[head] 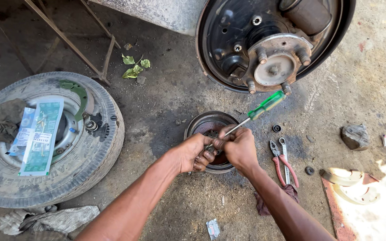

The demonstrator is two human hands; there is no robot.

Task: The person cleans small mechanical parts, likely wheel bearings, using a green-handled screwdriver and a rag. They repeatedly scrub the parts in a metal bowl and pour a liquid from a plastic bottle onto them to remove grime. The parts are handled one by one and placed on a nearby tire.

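Tyre (45,178) laid flat at left, cut off by frame edge; cardboard packs (41,136) and rag (1,122) rested on it. Left hand (193,151) curled over brake drum (211,127) on ground; object under fingers hidden. Right hand (240,147) closed on screwdriver (258,109) shaft, green handle raised toward wheel hub (273,67). Pliers (282,163) laid just right. Open ground left below drum.

Both hands meet over a brake drum (204,122) on the dirt floor: the right hand (239,147) grips a green-handled screwdriver (252,113), the left hand (194,151) steadies something small (hidden). Red-handled pliers (280,161) lie just beside.
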